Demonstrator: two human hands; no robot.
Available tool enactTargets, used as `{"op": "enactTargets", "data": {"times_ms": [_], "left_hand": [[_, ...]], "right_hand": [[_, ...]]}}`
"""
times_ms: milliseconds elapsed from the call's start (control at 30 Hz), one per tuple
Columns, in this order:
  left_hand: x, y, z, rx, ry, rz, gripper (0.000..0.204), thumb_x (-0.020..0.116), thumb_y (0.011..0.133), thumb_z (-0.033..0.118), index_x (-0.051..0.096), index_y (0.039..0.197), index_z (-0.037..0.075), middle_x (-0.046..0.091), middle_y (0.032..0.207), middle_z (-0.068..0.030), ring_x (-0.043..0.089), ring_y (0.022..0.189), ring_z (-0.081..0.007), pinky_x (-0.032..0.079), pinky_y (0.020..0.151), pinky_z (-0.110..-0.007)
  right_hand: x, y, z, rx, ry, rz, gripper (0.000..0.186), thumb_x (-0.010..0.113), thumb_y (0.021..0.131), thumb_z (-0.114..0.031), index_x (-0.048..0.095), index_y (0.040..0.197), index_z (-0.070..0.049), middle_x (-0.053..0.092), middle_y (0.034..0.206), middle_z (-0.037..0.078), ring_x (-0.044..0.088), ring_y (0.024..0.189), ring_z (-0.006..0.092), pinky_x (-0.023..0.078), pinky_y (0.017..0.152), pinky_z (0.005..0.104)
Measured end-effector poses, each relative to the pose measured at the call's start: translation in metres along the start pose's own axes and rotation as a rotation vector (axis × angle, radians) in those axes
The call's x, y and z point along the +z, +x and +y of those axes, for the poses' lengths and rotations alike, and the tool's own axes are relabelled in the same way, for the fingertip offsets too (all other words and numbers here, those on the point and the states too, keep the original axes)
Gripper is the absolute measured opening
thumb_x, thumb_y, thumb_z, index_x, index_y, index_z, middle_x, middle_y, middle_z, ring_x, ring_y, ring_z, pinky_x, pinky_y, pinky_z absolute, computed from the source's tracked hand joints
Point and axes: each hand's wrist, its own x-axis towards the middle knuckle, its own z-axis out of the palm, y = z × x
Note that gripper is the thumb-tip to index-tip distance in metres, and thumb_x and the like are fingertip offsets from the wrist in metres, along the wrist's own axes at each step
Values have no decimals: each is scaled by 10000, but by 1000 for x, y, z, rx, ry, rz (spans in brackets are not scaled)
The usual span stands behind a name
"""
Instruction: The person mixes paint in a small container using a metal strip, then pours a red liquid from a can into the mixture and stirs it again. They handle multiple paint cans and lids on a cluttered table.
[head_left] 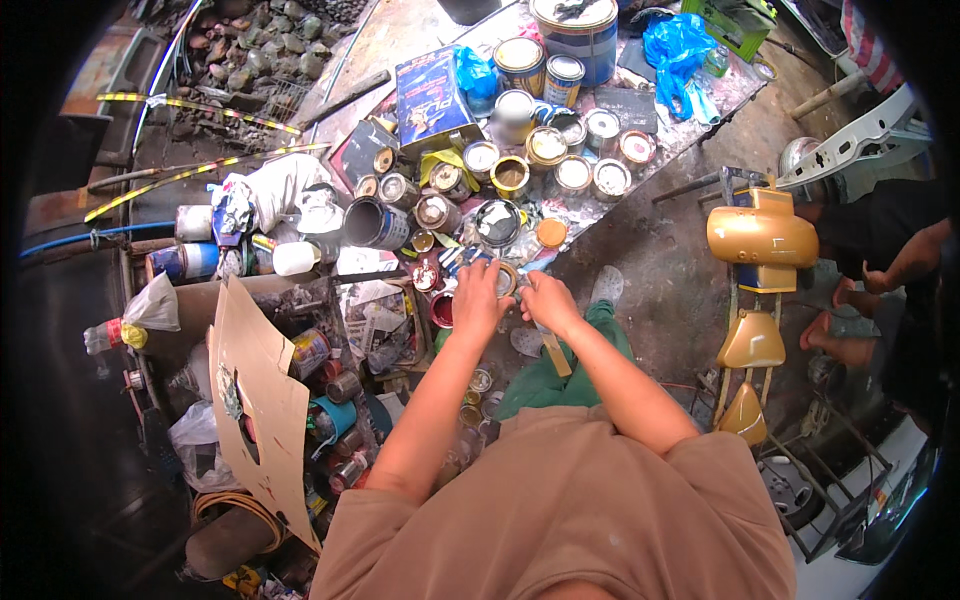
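My left hand (pixel 480 300) curls at the left side of a small open can (pixel 508 279) with a yellowish rim, and its fingers partly hide the can. Close by on the right, my right hand (pixel 547 304) is closed around a flat tool with a wooden handle (pixel 556 356). The handle sticks out below the hand toward me; the tool's other end is hidden. Just beyond the hands stand a can with a white-smeared top (pixel 498 222) and an orange-topped container (pixel 551 233). A can of dark red paint (pixel 441 309) is left of my left wrist.
Paint cans crowd the table (pixel 680 165), with a tall blue tin (pixel 430 95) and a blue plastic bag (pixel 680 50). A cardboard sheet (pixel 258 400) leans at left over jumbled containers. Gold-painted parts (pixel 762 238) sit on a rack at right, with a person (pixel 900 260) beside it.
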Motion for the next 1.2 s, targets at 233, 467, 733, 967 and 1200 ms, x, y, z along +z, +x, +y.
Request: {"op": "enactTargets", "data": {"times_ms": [233,467,733,967,1200], "left_hand": [[-4,4,-15,80,-61,-56,762,919,670,65,615,1368,42,583,1254,-150,569,1180,-369,549,967,-439],[-12,7,-22,146,-54,-103,717,904,691,64,624,1348,-2,594,1209,-145,588,1143,-360,558,935,-438],[-15,9,-26,175,-65,-94,674,915,681,88,653,1295,-7,603,1192,-154,597,1127,-361,554,936,-443],[-16,16,-24,182,-52,-86,568,910,678,90,675,1186,-10,614,1184,-161,597,1132,-375,547,947,-457],[-13,19,-27,183,-72,-96,573,910,685,95,682,1201,-7,620,1180,-159,595,1136,-375,546,946,-458]], "right_hand": [[7,-8,-4,34,40,-7,166,586,1001,-119,635,1038,36,730,740,116,745,625,209,579,619,377],[27,-12,3,74,83,16,170,581,967,-117,649,1019,30,742,766,145,750,627,249,589,642,408],[44,-10,-14,187,159,110,153,533,980,-47,623,972,77,726,732,159,745,605,247,608,591,399],[54,2,-13,212,208,153,136,540,995,-17,610,974,98,722,754,171,741,603,252,611,550,391],[46,-12,-6,94,229,116,132,586,1025,-71,621,1068,49,715,775,110,721,622,187,592,603,355]]}}
